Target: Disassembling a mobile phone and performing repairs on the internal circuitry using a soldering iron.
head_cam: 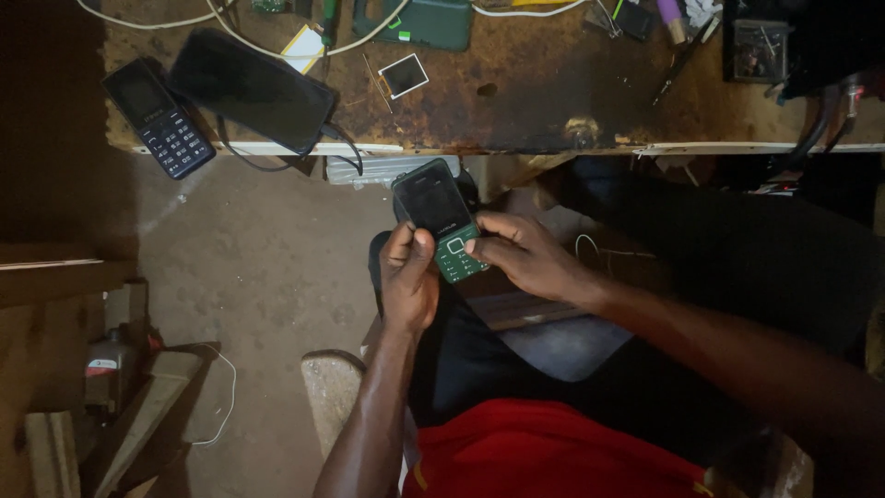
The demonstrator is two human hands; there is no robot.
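Green keypad phone, dark screen up, held above the lap, just off the near edge of the bench and not resting on it. Left hand clamped on the phone's lower left side, thumb laid across the edge by the keys. Right hand closed on the lower right side, fingertips on the green keypad; phone gripped between both hands, tilted with its top toward the bench.

Behind it, on the bench's stained top: small loose display panel near the middle, lying flat. Large black smartphone at the near left part, one end overhanging the edge, with a dark cable trailing from it. Dark blue keypad phone at the near left corner, just beside the smartphone and partly over the edge. Green phone housing at the far edge, white cable curving past it. Tools and small parts, too dim to tell, toward the far right corner.

Below: red shirt, dark trousers, dirt floor to the left.
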